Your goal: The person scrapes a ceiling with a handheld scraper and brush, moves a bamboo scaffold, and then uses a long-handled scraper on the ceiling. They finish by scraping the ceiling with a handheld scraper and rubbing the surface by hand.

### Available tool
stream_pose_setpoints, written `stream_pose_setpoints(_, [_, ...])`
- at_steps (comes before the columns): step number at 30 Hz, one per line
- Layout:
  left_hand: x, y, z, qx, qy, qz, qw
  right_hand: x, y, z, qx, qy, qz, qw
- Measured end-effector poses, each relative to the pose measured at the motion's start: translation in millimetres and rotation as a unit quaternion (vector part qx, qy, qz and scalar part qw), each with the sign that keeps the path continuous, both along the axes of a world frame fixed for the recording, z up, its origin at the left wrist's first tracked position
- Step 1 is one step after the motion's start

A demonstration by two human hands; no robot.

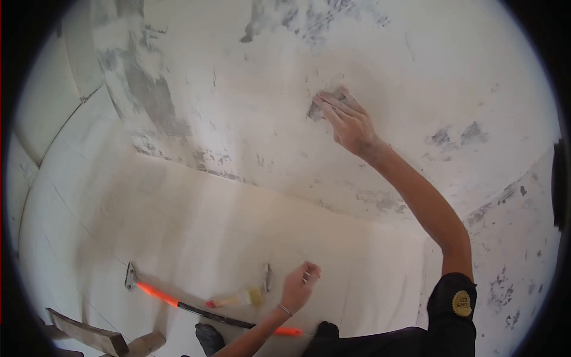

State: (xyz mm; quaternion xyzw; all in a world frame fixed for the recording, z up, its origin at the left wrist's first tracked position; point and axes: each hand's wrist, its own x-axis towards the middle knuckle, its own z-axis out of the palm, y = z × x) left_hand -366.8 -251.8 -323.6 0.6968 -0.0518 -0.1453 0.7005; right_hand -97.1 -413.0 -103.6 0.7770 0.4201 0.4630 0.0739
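My right hand (351, 122) presses a small greyish pad (317, 109) flat against the white, patchy wall (262, 89), fingers together over it. What the pad is made of cannot be made out. Lower down, my left hand (301, 283) hangs in front of the floor with its fingers curled in; something thin and pale shows between them, too small to name. Near that hand lie a paintbrush (241, 298) with yellowish bristles and a small narrow metal-like piece (267, 277). A long-handled scraper (159, 293), orange and black, passes behind my left forearm.
Dusty pale floor tiles (137, 220) meet the wall's lower edge. A curved wooden piece of furniture (89, 333) stands at the bottom left. My dark shoes show at the bottom edge. Another speckled wall (511, 279) rises on the right.
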Motion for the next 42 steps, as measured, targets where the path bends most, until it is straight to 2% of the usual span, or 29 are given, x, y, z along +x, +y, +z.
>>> stream_pose_setpoints(3, [-5.6,0.4,-1.2,-0.014,-0.016,-0.025,0.999,-13.7,0.2,42.3,0.072,-0.032,-0.054,0.995])
stream_pose_setpoints(6, [-4.8,-5.9,1.2,-0.016,-0.009,-0.009,1.000,-1.9,2.5,15.3,0.033,-0.009,0.005,0.999])
stream_pose_setpoints(9, [-7.8,-1.5,0.0,-0.009,0.003,-0.041,0.999,-5.2,-8.6,49.4,0.033,-0.007,-0.031,0.999])
stream_pose_setpoints(12, [-9.2,-9.9,-3.7,-0.011,-0.008,-0.024,1.000,13.0,-11.9,5.1,0.007,0.046,-0.031,0.998])
stream_pose_setpoints(15, [-10.1,-4.5,-3.2,-0.017,0.009,-0.047,0.999,0.4,-9.5,45.1,-0.006,0.029,-0.071,0.997])
stream_pose_setpoints(16, [-8.4,-4.9,-5.1,-0.021,0.011,-0.037,0.999,-10.2,-6.9,55.2,0.044,-0.038,-0.054,0.997])
stream_pose_setpoints(18, [-12.8,-9.6,-3.7,-0.033,0.011,-0.029,0.999,-8.0,-6.9,16.3,0.006,0.011,-0.040,0.999])
stream_pose_setpoints(19, [-10.1,-10.1,-1.3,-0.024,0.022,-0.034,0.999,-4.0,1.4,13.6,-0.023,0.049,-0.020,0.998])
stream_pose_setpoints(20, [-12.1,-6.6,-1.1,-0.010,0.041,-0.045,0.998,1.3,-3.3,24.7,-0.066,0.031,-0.065,0.995])
stream_pose_setpoints(21, [-11.4,-4.7,-3.8,-0.010,0.043,-0.047,0.998,0.7,-5.1,24.2,-0.066,0.033,-0.067,0.995])
stream_pose_setpoints(23, [-12.6,-8.4,-7.6,-0.036,0.018,-0.028,0.999,-6.7,-2.8,27.9,0.047,-0.029,-0.105,0.993])
stream_pose_setpoints(24, [-14.6,-8.8,-6.2,-0.038,0.017,-0.028,0.999,-4.5,-8.1,25.4,0.045,-0.030,-0.105,0.993])
stream_pose_setpoints(26, [-11.4,-3.7,-2.4,-0.022,0.027,-0.040,0.999,5.1,-9.0,22.1,-0.057,0.026,-0.052,0.997])
stream_pose_setpoints(27, [-12.2,-1.1,-5.0,-0.020,0.031,-0.042,0.998,5.9,-13.5,17.3,-0.054,0.031,-0.054,0.997])
stream_pose_setpoints(29, [-9.9,-3.0,-7.9,-0.035,0.004,-0.015,0.999,-6.7,-6.6,30.1,0.035,-0.038,-0.135,0.989])
stream_pose_setpoints(30, [-10.8,-4.3,-5.5,-0.040,0.001,-0.016,0.999,-6.6,-8.9,29.6,0.031,-0.042,-0.136,0.989])
stream_pose_setpoints(32, [-9.0,0.4,-0.9,-0.007,0.031,-0.039,0.999,-2.5,-7.1,26.5,-0.039,0.027,-0.045,0.998])
stream_pose_setpoints(33, [-8.9,2.3,-5.3,-0.006,0.031,-0.042,0.999,-2.1,-10.9,27.1,-0.037,0.028,-0.048,0.998])
stream_pose_setpoints(35, [-11.6,-2.7,-14.2,-0.012,-0.002,-0.022,1.000,-12.5,-7.0,43.3,0.074,-0.044,-0.116,0.989])
stream_pose_setpoints(36, [-16.5,-6.6,-15.2,-0.018,-0.001,-0.026,1.000,-11.5,-8.3,26.6,0.068,-0.045,-0.121,0.989])
stream_pose_setpoints(38, [-14.4,-7.1,-17.2,-0.008,0.049,-0.043,0.998,1.1,-7.3,-18.9,0.028,0.080,-0.011,0.996])
stream_pose_setpoints(39, [-14.1,-5.6,-16.4,-0.005,0.046,-0.044,0.998,-0.2,-12.3,-16.0,0.031,0.077,-0.012,0.997])
stream_pose_setpoints(41, [-14.8,-4.3,-14.2,-0.018,0.048,-0.075,0.996,-9.8,-22.4,-0.3,-0.076,0.113,-0.041,0.990])
stream_pose_setpoints(42, [-14.5,-4.1,-15.3,-0.018,0.050,-0.076,0.996,-16.6,-28.0,15.6,-0.016,0.123,-0.055,0.991])
